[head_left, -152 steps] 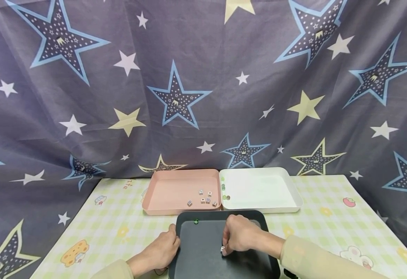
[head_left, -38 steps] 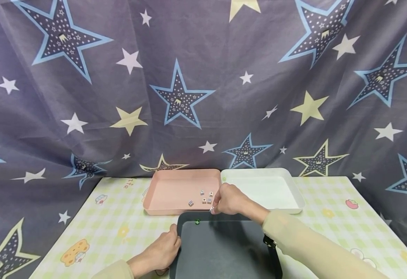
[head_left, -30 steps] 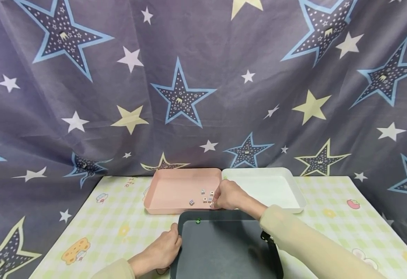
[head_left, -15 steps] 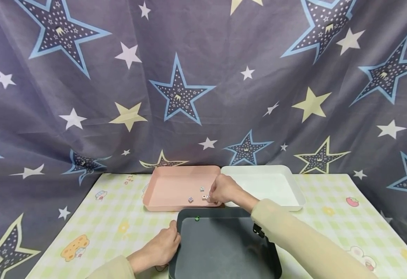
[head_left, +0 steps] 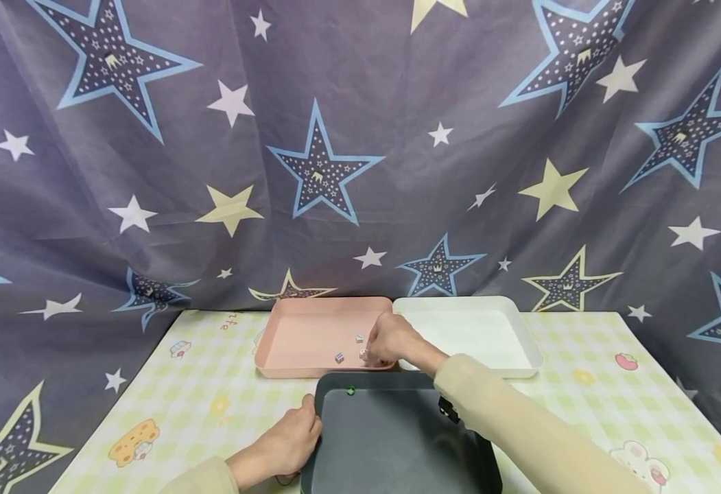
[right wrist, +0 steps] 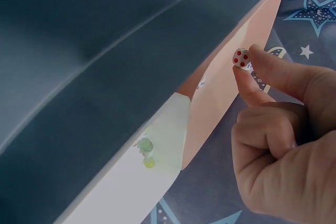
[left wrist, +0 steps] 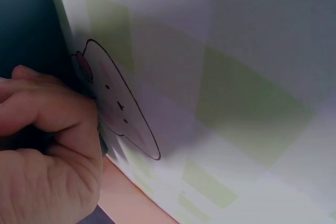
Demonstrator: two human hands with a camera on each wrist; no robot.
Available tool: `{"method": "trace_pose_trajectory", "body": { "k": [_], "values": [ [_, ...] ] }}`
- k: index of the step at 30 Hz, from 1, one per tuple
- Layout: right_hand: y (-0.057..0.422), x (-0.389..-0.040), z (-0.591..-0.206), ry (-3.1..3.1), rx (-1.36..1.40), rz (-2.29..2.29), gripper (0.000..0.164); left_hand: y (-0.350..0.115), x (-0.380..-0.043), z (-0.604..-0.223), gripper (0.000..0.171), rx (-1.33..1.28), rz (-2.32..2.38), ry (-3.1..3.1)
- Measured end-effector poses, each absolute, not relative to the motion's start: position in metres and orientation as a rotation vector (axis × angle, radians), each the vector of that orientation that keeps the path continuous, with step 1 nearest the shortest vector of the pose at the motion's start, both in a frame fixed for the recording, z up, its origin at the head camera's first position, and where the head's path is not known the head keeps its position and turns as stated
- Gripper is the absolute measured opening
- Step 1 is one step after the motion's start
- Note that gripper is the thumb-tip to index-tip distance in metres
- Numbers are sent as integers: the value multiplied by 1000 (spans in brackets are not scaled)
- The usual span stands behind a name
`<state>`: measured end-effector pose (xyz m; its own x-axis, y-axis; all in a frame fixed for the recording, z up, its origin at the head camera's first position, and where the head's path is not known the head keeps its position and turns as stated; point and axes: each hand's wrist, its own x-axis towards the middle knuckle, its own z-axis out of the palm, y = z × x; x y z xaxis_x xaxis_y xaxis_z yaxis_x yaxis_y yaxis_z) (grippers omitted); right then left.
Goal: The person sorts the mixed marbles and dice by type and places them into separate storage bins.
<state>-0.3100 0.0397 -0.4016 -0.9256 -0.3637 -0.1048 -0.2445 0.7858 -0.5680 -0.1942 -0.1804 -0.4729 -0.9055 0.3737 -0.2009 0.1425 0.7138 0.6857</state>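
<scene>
My right hand (head_left: 391, 341) is over the front right corner of the pink tray (head_left: 292, 371). In the right wrist view, its thumb and fingertip pinch a white die (right wrist: 241, 59) with red dots. Near that hand in the pink tray lie two dice, one farther back (head_left: 359, 338) and another to the left (head_left: 339, 357); the hand hides other dice. My left hand (head_left: 292, 433) grips the left rim of the dark grey tray (head_left: 391, 439), its fingers curled in the left wrist view. One green marble (head_left: 350, 390) sits near that tray's far left corner.
A white tray (head_left: 468, 329) stands right of the pink one, with green marbles (right wrist: 145, 148) at its side. Both are behind the dark tray on a green checked tablecloth (head_left: 206, 384). A star-patterned curtain (head_left: 360, 137) hangs behind the table.
My right hand has carried a die from the dark tray to the pink tray, then shifted slightly left there. The left hand stays on the dark tray's rim.
</scene>
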Motion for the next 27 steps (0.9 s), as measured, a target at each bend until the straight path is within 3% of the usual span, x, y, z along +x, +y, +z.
{"method": "trace_pose_trajectory", "body": {
  "k": [12,23,27],
  "values": [
    [31,-324,-414,2738,-431,-910,20,-179,-190,-469,12,400,1015,2604],
    [18,-334,-422,2824,-403,-855,32,-177,-189,-468,11,378,1010,2607],
    [14,-336,-424,2821,-365,-847,24,-179,-189,-469,11,382,1008,2614]
  ]
}}
